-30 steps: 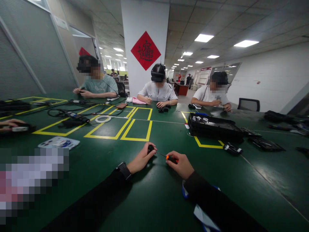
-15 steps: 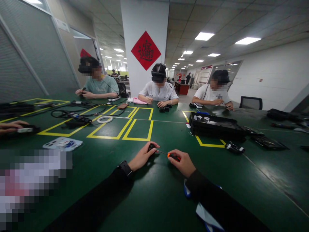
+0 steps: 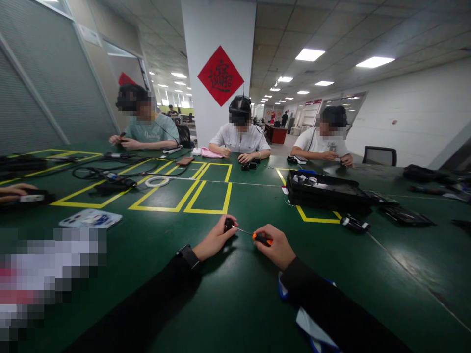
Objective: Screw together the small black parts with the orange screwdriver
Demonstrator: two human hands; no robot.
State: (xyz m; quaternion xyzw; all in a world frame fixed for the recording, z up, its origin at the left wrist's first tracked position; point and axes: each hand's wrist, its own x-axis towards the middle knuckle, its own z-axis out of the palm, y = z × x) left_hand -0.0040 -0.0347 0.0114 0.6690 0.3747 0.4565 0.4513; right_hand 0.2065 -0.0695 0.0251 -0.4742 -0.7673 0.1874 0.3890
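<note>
Green worktop (image 3: 235,304): left hand (image 3: 213,241) pinches a small black part (image 3: 228,225), light and rigid-looking; right hand (image 3: 275,247) closes round the screwdriver (image 3: 257,237) by its orange handle, tip at the part.

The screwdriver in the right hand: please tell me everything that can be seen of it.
The screwdriver is small, with an orange and black handle and a thin metal shaft. The right hand closes around the handle, hiding most of it. It lies almost level, just above the green table, and points left. Its tip meets a small black part held by the left hand. The tip's shape is too small to tell.
</note>
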